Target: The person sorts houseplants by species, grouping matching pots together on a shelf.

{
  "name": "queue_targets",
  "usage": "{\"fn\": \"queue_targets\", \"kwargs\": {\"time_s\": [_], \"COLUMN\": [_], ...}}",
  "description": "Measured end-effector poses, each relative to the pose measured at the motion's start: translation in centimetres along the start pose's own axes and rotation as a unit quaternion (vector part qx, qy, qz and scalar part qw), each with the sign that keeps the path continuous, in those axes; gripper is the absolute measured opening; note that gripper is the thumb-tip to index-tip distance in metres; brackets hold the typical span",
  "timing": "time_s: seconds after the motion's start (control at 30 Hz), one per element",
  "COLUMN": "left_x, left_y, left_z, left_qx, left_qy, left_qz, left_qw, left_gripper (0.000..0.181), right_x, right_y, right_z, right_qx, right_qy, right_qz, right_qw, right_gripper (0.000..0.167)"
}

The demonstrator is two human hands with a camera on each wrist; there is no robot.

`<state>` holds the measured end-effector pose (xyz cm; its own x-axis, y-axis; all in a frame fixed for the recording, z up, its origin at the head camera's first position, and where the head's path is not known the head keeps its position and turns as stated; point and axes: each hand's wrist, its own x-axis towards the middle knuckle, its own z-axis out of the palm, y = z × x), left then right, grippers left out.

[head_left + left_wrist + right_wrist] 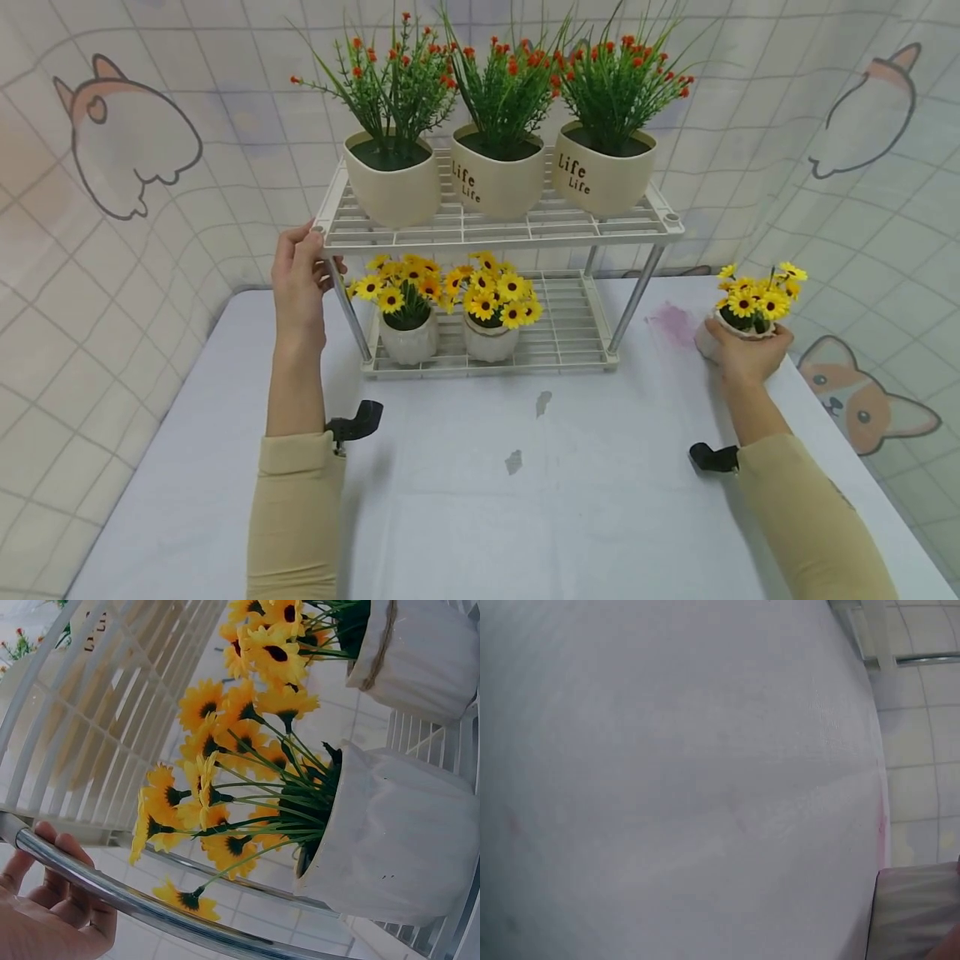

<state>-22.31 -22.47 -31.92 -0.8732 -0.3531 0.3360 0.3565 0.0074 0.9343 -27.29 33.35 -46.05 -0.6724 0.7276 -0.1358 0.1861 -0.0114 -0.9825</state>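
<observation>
My left hand (298, 279) holds the upper left corner of a white two-tier wire rack (487, 367). In the left wrist view, the fingers (71, 900) curl behind its metal post (142, 896). At the table's right side, my right hand (750, 354) grips a small white pot of yellow flowers (761, 300). Only a piece of that pot (911, 907) shows in the right wrist view, at the lower right corner. Two similar pots, one on the left (408, 340) and one near the middle (491, 340), stand upright on the lower shelf.
Three larger cream pots with red-flowered plants, the left (393, 192), middle (498, 179) and right (607, 179), stand on the top shelf. White cloth covers the table (465, 517), with grey patches and a pink stain (672, 323). A tile-patterned curtain (247, 108) hangs behind.
</observation>
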Motion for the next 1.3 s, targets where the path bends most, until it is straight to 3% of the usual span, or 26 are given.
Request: {"fn": "queue_targets", "kwargs": {"time_s": [0.43, 0.6, 0.83, 1.07, 1.3], "left_x": [-0.1, -0.1, 0.0, -0.1, -0.1], "left_y": [0.0, -0.1, 0.0, 0.1, 0.1], "left_z": [-0.1, -0.1, 0.0, 0.1, 0.0], "left_qx": [-0.001, 0.003, 0.003, -0.001, -0.002], "left_qy": [-0.003, 0.000, 0.003, -0.001, 0.001], "left_qz": [0.000, -0.008, -0.007, -0.007, -0.002], "left_qw": [1.0000, 1.0000, 1.0000, 1.0000, 1.0000], "left_gripper": [0.033, 0.034, 0.032, 0.032, 0.032], "right_x": [-3.3, -6.0, -10.5, -14.6, -17.9], "right_y": [-0.1, -0.8, -1.5, -0.9, -0.6], "right_z": [-1.1, -1.6, -2.7, -3.7, -2.8], "right_qx": [-0.067, -0.074, -0.082, -0.102, -0.073], "right_qy": [-0.060, -0.096, -0.154, -0.193, -0.262], "right_qz": [0.003, -0.021, -0.022, -0.075, -0.141], "right_qw": [0.9960, 0.9924, 0.9843, 0.9730, 0.9518], "right_gripper": [0.107, 0.107, 0.110, 0.105, 0.097]}}
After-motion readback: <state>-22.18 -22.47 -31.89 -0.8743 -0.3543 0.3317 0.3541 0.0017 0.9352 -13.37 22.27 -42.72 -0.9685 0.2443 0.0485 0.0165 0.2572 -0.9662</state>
